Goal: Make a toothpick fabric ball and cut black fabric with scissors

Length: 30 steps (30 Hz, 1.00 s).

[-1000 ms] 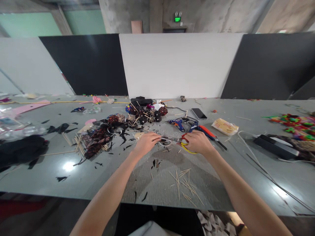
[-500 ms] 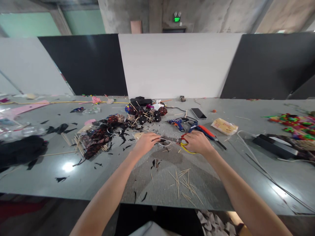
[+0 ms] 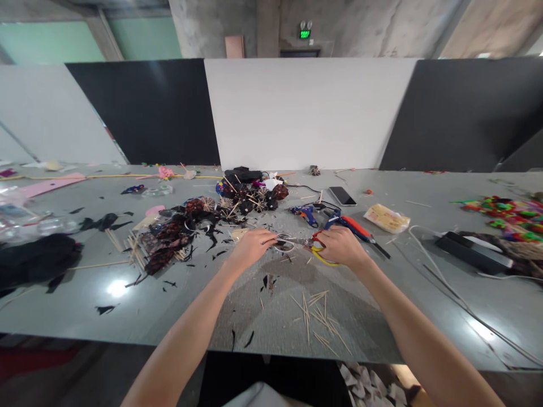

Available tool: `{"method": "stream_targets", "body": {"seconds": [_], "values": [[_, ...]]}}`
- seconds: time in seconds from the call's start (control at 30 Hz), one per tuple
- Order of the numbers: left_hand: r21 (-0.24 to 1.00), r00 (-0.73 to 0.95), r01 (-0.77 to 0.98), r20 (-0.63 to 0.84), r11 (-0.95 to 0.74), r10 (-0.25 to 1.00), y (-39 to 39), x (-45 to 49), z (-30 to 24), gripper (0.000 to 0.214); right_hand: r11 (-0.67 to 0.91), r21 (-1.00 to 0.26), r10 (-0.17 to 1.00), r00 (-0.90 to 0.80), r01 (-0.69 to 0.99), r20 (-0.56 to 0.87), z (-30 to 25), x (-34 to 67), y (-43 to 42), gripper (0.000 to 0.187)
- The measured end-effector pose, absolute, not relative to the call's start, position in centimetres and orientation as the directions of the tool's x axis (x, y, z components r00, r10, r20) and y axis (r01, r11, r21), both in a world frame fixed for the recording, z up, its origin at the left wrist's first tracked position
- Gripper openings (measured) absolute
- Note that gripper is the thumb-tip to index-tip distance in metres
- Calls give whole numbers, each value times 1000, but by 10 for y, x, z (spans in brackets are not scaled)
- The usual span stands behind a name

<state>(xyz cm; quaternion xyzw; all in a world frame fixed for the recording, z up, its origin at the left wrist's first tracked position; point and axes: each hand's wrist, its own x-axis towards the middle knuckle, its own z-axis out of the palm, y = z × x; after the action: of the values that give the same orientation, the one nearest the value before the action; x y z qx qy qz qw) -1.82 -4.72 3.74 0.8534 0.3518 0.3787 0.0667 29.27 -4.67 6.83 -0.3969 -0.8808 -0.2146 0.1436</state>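
Observation:
My right hand [image 3: 341, 246] is closed on a pair of scissors [image 3: 316, 247] with red and yellow handles, blades pointing left. My left hand [image 3: 251, 246] is pinched on a small thing at the blade tips, too small to name, next to a clear ring [image 3: 283, 243] lying on the grey table [image 3: 169, 294]. Both hands meet at the table's middle. Loose wooden sticks [image 3: 316, 316] lie scattered just in front of them.
A heap of dark fabric pieces and stick bundles [image 3: 203, 217] lies to the left. A blue glue gun [image 3: 307, 213], a phone [image 3: 343, 196], a yellow packet [image 3: 387, 218], a black power strip [image 3: 470, 252] with white cables, and colourful items [image 3: 504, 209] sit to the right. Black cloth [image 3: 36, 260] lies far left.

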Motion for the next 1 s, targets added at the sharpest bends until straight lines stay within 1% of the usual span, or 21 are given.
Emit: {"method": "stream_targets", "body": {"seconds": [0.27,0.47,0.7,0.83,1.0], "values": [[395,460,555,587,-732,666,-50,-19,41,24,589,247,660,-634,770,402,67,293,-46,39],[399,478,532,587,-747,654,-49,-17,39,25,572,280,681,-637,771,360,70,291,-48,40],[422,460,524,590,-739,663,-47,-17,36,22,578,270,699,-638,770,322,73,288,-50,40],[413,478,524,582,-745,658,-47,-17,36,22,564,259,701,-620,784,351,70,288,-50,40],[396,487,531,581,-749,653,-45,-17,33,21,541,218,685,-576,812,447,66,290,-48,40]]}}
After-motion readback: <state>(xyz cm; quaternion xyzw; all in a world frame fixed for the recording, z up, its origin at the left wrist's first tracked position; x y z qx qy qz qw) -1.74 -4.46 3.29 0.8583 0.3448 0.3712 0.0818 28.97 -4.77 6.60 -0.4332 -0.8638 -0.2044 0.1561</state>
